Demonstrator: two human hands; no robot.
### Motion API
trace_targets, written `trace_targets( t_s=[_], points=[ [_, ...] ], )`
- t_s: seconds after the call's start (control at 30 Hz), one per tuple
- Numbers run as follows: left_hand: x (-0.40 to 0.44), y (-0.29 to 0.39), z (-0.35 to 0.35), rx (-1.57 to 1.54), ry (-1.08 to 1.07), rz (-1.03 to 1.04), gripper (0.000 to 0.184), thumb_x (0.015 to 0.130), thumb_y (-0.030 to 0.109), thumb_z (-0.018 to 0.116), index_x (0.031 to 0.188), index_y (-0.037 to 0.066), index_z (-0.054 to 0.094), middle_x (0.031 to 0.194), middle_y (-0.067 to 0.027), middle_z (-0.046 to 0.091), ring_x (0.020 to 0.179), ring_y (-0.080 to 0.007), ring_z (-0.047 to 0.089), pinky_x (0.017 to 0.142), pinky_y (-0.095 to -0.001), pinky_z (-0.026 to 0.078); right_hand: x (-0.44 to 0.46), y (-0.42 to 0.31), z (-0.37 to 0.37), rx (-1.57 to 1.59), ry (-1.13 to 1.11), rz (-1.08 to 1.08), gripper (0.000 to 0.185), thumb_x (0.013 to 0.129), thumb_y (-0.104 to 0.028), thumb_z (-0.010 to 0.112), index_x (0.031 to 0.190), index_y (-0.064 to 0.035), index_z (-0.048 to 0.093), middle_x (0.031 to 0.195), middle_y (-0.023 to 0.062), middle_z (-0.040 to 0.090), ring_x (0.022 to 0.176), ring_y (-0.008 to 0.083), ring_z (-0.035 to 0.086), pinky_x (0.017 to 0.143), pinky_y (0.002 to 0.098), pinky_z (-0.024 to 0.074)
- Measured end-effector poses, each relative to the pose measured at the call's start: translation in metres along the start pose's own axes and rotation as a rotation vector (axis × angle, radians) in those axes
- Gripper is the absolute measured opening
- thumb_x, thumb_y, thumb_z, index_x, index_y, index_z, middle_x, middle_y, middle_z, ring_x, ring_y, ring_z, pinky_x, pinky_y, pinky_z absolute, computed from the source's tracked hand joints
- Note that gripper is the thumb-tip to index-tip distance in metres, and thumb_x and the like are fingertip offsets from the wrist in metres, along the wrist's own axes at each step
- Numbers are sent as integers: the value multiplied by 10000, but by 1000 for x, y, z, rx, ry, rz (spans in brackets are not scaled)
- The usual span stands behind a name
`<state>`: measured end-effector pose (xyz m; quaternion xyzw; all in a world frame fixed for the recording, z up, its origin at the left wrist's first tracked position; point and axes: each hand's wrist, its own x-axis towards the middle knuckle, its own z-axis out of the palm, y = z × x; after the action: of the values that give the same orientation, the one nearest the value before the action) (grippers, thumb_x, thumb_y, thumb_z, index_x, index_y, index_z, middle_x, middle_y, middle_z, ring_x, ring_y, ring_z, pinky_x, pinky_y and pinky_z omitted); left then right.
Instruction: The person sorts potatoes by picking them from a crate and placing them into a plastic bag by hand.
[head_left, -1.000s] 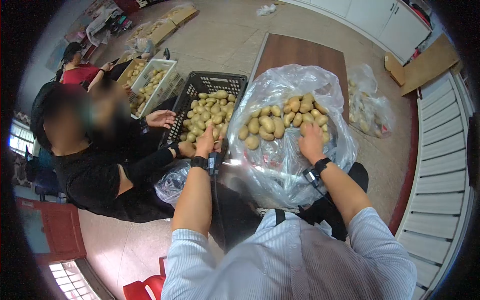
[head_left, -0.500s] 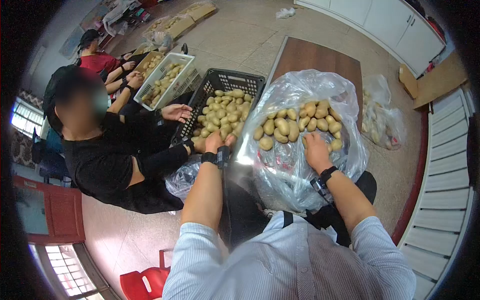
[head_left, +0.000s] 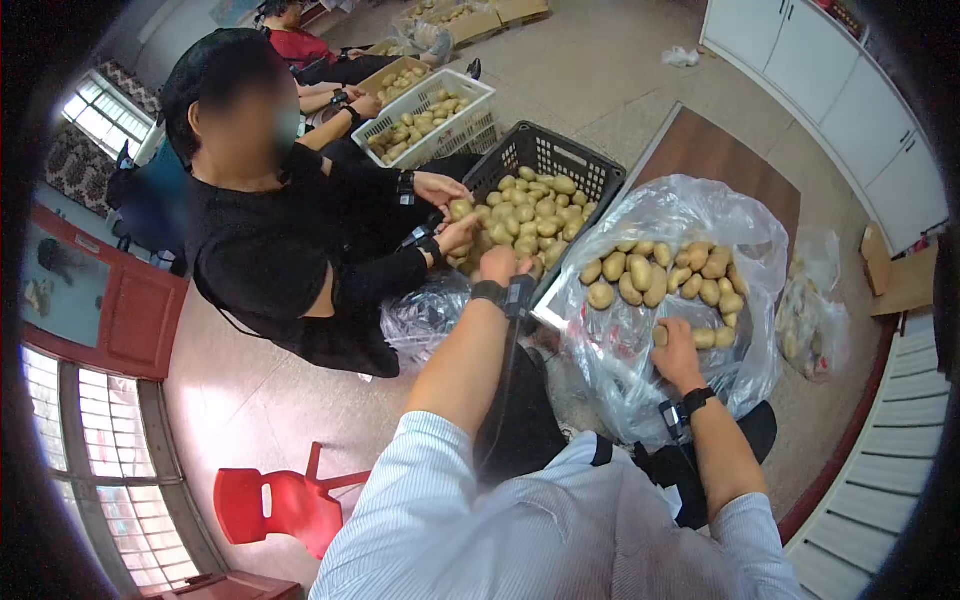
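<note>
Pale-brown potato [head_left: 660, 336] sits in the right hand [head_left: 680, 352], fingers curled in around it, over the near side of a clear plastic bag [head_left: 620, 365] spread short of the far edge of the worktop [head_left: 722, 150]. Left hand [head_left: 500, 266] lies over the near edge of the black crate [head_left: 580, 160]; fingertips hidden, so opening and hold cannot be told. Judged firm, light and bruisable, the potato is best gripped round its middle.

I see the right hand [head_left: 680, 357] holding a potato [head_left: 660, 336] over the plastic bag [head_left: 612, 350], the left hand [head_left: 499, 266] at the black crate [head_left: 575, 158].
</note>
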<state>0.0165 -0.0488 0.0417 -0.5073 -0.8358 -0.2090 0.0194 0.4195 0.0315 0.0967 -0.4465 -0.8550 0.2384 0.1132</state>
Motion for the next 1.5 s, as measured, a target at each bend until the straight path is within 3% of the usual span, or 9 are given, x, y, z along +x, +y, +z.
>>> trace_targets(
  t_s=[0.27,0.43,0.6,0.67,0.77,1.07,1.17,1.43,1.5],
  points=[
    [6,30,14,-1114,-279,-246,246,864,278,576,894,35,545,804,-122,586,703,-279,635,573,-399,563,8,-5,23,494,-39,249,506,686,-107,671,1166,-33,530,1022,148,601,925,280,601,797,358,497],
    [12,67,-21,-323,-472,224,298,807,269,618,1002,49,569,961,-130,606,828,-283,614,655,-410,530,11,-52,-1,1050,-270,471,553,760,-21,646,1274,-56,444,897,103,596,659,148,597,543,253,475],
    [4,90,-24,-800,-501,265,382,775,327,702,1039,69,604,1071,-135,605,902,-317,616,713,-436,514,18,-78,-15,1206,-327,453,548,846,-43,621,1328,-63,361,888,105,615,610,144,593,507,249,484],
    [0,125,-62,-1401,-758,-683,389,853,344,652,1117,76,556,1124,-104,582,913,-280,625,735,-414,540,20,-92,-25,1258,-355,485,481,880,-120,607,1302,-53,387,882,107,625,595,139,588,490,255,490],
    [0,137,-72,-1297,-837,-577,423,896,368,602,1192,80,509,1156,-91,568,952,-264,615,751,-419,549,25,-96,-23,1303,-396,450,408,934,-280,556,1251,-49,444,872,104,633,571,127,575,471,243,484],
    [-12,169,-101,-1175,-1039,-226,563,866,479,625,1226,53,548,1154,-82,574,1044,-190,553,835,-346,504,37,-111,-27,1172,-525,549,618,931,-628,358,992,-71,617,644,56,609,490,95,525,446,196,410],
    [-13,170,-101,-1082,-1050,-161,574,857,462,638,1233,36,560,1236,-87,548,1115,-189,520,962,-312,425,38,-103,-18,1113,-436,480,626,947,-613,327,948,-56,614,598,46,596,478,103,522,457,219,417],
    [1,149,-75,-1367,-963,-425,436,923,433,552,1225,119,532,1065,-59,633,873,-199,646,569,-322,531,31,-73,-4,868,-156,190,442,957,-420,459,931,-14,631,770,75,651,636,154,600,556,275,477],
    [6,125,-47,-1415,-861,-471,424,924,466,527,1199,143,539,1052,-51,640,858,-236,654,595,-379,537,26,-48,2,353,70,132,363,875,-343,571,963,3,640,957,169,649,931,270,618,807,393,480]
  ],
)
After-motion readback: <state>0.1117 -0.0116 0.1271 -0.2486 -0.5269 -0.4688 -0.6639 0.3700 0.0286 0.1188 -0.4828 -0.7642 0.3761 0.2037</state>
